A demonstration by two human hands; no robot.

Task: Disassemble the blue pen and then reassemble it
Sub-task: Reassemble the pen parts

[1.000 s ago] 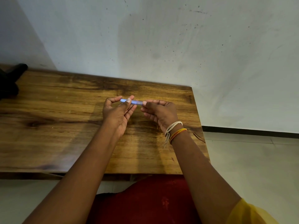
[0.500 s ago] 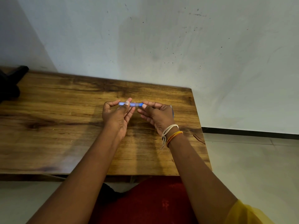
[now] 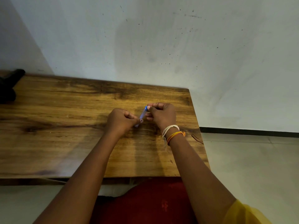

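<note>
Centre frame, the left hand point(image 3: 120, 121) and right hand point(image 3: 161, 114) pinch the tilted blue pen point(image 3: 142, 116) at opposite ends; likely separating it, needing a steady twist-and-pull.

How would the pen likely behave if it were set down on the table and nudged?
The pen looks slim and round, so it would probably roll on the flat table. It spans straight between the left hand and right hand, so it is likely stiff. Held by fingertips alone, it seems light.
</note>
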